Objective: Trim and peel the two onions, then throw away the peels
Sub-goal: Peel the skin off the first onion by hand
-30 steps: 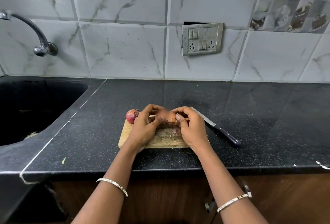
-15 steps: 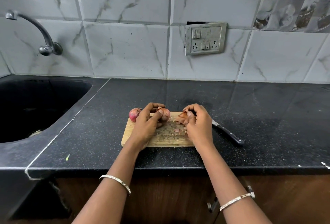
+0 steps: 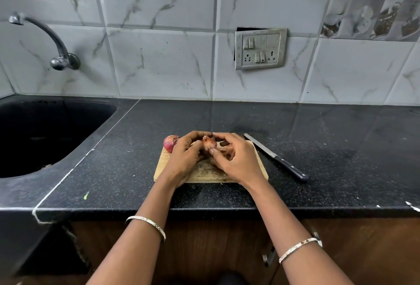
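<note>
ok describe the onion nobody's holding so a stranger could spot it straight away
On the black countertop, right of the sink, lies a wooden cutting board. The free onion sits at its far left corner. Unlike the held onion between the left hand and right hand, it is red-purple and lies loose.

Just one cam here, head-worn, looking forward and down at the cutting board [image 3: 205,174], dead center and pretty close; sink [image 3: 45,125] left of it, tiled wall [image 3: 159,64] behind it.

Knife [image 3: 276,158] lies just right of cutting board [image 3: 162,167]; 1 onion [image 3: 169,143] blocks its far-left corner; bare countertop [image 3: 341,148] extends beyond.
</note>
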Demonstrator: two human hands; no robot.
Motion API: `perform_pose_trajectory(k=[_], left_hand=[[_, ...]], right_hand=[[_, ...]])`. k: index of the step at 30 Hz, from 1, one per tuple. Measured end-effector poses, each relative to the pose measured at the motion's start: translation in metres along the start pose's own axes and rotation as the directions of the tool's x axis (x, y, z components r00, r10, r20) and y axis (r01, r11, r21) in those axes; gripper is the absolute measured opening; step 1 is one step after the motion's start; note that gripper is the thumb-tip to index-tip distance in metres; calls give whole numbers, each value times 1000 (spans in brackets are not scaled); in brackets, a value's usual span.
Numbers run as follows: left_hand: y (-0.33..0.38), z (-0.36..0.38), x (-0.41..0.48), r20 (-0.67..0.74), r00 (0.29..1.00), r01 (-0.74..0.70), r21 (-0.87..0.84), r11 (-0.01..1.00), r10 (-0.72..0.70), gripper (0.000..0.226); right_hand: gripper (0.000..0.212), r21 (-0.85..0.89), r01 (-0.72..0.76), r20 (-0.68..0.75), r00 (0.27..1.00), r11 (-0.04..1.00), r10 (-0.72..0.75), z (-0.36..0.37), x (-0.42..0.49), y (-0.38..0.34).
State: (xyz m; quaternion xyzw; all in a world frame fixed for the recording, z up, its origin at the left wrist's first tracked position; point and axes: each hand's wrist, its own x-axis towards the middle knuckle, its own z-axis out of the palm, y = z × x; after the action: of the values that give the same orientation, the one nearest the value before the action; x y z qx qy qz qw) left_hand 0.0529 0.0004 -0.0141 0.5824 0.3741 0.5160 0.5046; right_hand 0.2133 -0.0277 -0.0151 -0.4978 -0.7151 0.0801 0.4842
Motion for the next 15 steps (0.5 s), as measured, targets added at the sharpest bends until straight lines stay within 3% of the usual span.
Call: perform_pose_trajectory(k=[10,15], left_hand=[[-3,-1,-1,38,998,-62,86,994,59,35],[3,0,-3,53,998,-29,27,999,28,42]], right_hand=[[34,17,-58,-23,998,998,58,2,0,2],[39,-50,-50,-19,999,997,50,3,-1,3]])
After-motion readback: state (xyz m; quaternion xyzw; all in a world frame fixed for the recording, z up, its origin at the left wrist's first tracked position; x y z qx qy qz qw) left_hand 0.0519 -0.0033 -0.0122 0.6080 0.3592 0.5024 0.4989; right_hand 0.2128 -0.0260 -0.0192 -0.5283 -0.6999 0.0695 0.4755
